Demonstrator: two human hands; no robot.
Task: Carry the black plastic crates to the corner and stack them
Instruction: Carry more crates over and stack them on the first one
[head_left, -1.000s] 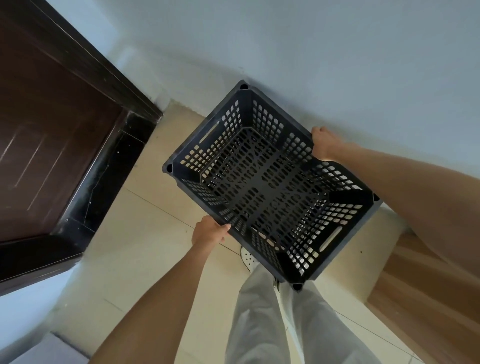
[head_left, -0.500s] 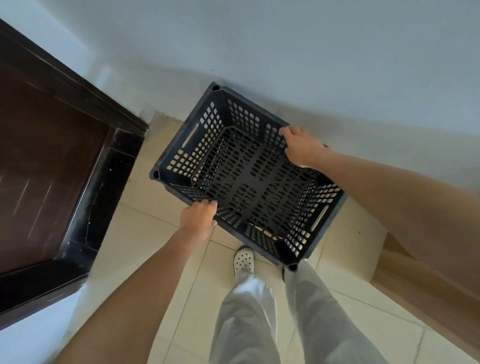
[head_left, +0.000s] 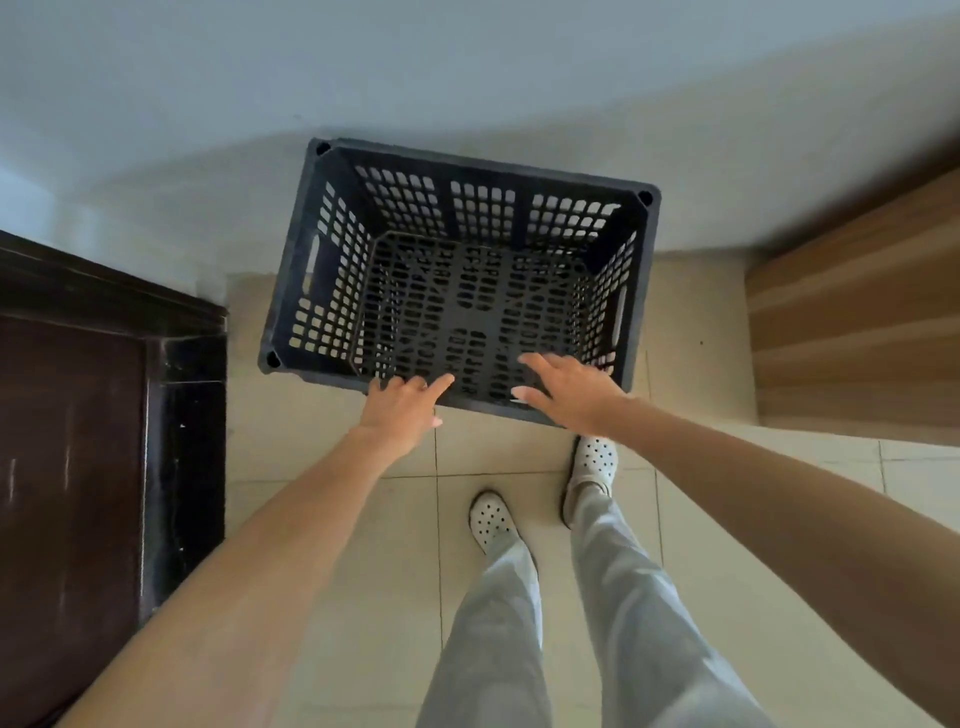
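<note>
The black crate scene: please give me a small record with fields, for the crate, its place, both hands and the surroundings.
crate: black plastic crate, open side up, empty
place: on the tiled floor by the wall
left hand: left hand open, fingertips at the near rim
right hand: right hand open, fingers spread over the near rim
grip: neither hand closed on the crate
left of crate: dark wooden door
right of crate: light wooden panel
other crates: none in view

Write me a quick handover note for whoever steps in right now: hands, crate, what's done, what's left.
Left hand: open, fingers at the crate's near rim, not gripping.
Right hand: open, spread over the near rim, holding nothing.
Black crate: upright and empty on the tiled floor, against the wall, between the dark door frame and a wooden panel.
Done: this crate set down.
Left: no other crates in view; fetch them, stack on this one.
</note>
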